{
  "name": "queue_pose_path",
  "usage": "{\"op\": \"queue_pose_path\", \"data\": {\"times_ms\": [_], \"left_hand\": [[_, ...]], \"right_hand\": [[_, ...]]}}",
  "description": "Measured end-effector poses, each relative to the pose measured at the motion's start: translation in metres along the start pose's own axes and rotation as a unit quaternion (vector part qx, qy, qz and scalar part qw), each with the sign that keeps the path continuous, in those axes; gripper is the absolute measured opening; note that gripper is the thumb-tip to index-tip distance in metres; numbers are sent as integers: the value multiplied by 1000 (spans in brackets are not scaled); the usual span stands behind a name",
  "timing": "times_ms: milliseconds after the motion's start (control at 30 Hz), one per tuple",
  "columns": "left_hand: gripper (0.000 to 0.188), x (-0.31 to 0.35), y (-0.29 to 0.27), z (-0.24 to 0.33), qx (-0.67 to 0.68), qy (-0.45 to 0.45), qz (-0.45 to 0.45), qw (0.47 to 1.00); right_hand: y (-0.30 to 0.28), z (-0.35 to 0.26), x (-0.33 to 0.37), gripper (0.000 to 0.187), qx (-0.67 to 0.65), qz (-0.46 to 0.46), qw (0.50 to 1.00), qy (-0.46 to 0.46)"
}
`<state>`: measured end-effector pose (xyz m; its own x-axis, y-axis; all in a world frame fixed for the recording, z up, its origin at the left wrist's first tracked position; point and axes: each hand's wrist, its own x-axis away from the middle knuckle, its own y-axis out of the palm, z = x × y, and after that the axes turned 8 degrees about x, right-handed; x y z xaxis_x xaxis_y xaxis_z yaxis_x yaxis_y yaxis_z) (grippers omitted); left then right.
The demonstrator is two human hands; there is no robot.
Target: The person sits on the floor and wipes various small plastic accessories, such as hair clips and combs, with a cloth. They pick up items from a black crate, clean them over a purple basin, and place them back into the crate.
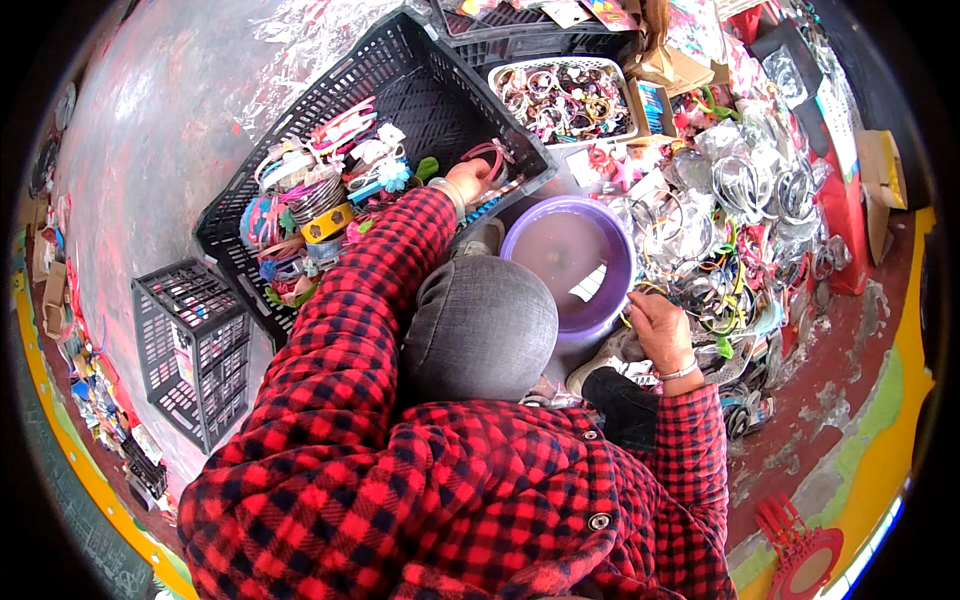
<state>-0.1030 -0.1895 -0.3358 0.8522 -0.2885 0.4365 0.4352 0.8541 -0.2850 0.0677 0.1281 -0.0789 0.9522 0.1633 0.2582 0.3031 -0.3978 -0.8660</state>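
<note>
My left hand [468, 182] reaches into the right end of a large black plastic crate [228, 187], its fingers closed on a pink headband [494, 152]. Headbands and hair ornaments [335, 165] lie heaped in the crate's left part, some with bows and flowers. A purple basin [628, 255] of cloudy water stands just right of my knee. Beside its lower right rim is my right hand [660, 330], fingers curled together; what they hold, if anything, is hidden. A loose pile of headbands [720, 290] spreads right of that hand.
A white basket [634, 118] full of small hair ties stands beyond the basin, with a cardboard box [655, 112] alongside. Clear plastic bags [745, 180] cover the pile at right. A smaller black crate [205, 365] sits at left. A red round-framed object [808, 565] lies lower right.
</note>
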Motion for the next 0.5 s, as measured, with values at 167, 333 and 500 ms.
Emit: {"op": "queue_pose_path", "data": {"times_ms": [167,333,500], "left_hand": [[22,5,-11,14,50,-36,21,998],[20,0,-29,-1,89,-28,2,996],[16,-4,-37,-11,60,-49,-29,997]], "right_hand": [[1,1,1,18,-4,1,1000,6],[1,1,2,18,3,6,1000,-2],[0,-1,1,18,-2,1,1000,-3]]}}
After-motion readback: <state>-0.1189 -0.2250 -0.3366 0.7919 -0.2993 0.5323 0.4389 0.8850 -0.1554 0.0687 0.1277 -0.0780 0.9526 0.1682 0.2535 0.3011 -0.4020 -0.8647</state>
